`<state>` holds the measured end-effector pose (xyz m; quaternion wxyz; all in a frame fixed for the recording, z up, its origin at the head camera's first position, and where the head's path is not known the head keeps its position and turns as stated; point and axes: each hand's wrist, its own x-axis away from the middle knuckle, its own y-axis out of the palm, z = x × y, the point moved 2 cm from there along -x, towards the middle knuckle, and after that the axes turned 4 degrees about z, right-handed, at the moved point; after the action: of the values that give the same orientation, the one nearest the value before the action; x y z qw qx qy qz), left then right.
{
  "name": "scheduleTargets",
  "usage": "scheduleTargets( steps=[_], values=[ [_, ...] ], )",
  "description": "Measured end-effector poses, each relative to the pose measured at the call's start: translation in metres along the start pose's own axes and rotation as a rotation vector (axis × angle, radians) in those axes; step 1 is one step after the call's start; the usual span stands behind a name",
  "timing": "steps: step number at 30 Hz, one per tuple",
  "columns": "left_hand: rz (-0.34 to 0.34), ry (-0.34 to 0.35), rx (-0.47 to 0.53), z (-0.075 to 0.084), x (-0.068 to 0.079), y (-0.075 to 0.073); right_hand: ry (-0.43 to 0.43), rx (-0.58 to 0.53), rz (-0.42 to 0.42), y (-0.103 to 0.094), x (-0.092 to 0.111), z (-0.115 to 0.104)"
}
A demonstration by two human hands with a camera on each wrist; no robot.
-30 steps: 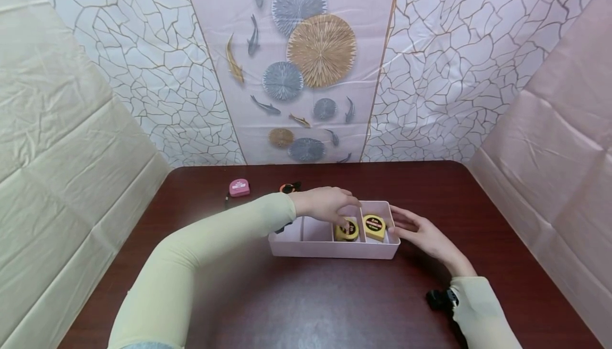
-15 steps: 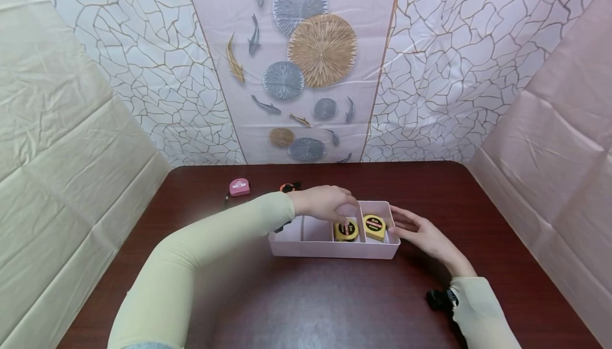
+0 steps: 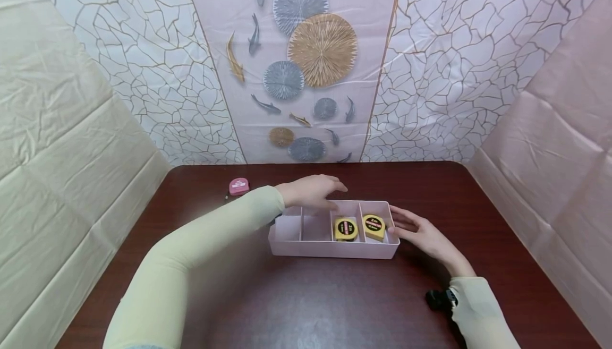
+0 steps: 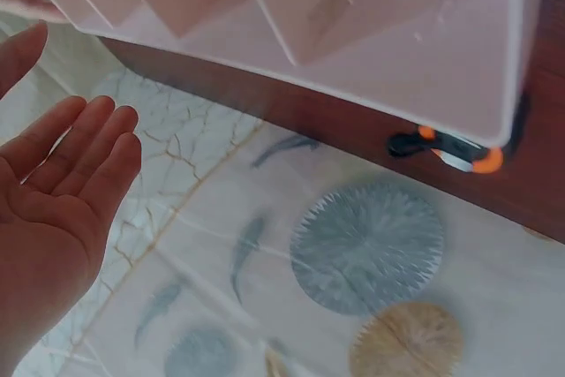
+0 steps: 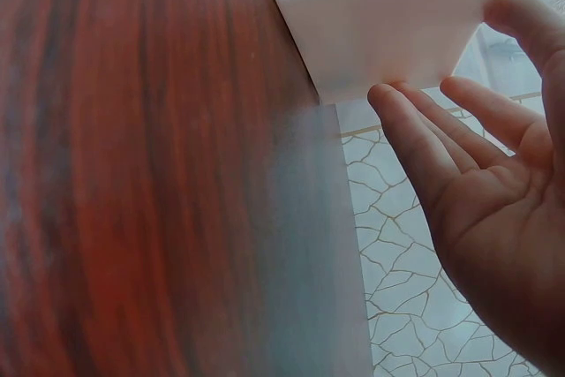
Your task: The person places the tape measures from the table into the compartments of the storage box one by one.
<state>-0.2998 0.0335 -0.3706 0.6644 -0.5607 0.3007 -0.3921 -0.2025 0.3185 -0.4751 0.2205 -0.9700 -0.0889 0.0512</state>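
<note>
The left hand [image 3: 313, 192] is hovering over the box's far edge, its grip relaxed and fingers extended. The right hand [image 3: 425, 237] is touching the right end of the box [image 3: 330, 249] with straight fingers, its grip unclosed. A yellow tape measure [image 3: 346, 230] is lying in the third compartment from the left, its yellow twin [image 3: 374, 227] in the rightmost. A pink tape measure [image 3: 239, 186] is resting on the table [image 3: 306, 301], farther left.

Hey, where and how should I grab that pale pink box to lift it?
Probably by its two short end walls: the pale pink box is long, upright and open-topped. The right hand touches the right end; bring the left hand to the left end from outside, keeping it level.
</note>
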Motion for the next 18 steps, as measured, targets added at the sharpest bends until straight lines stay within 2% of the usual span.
scheduleTargets(
  steps=[13,18],
  values=[
    [0.095,-0.138,0.034,-0.043,0.026,-0.017,0.012,0.002,0.0,0.001,-0.001,-0.001],
    [0.129,-0.164,0.026,-0.057,0.033,-0.025,0.01,0.005,0.002,0.001,0.0,-0.001]
  ],
)
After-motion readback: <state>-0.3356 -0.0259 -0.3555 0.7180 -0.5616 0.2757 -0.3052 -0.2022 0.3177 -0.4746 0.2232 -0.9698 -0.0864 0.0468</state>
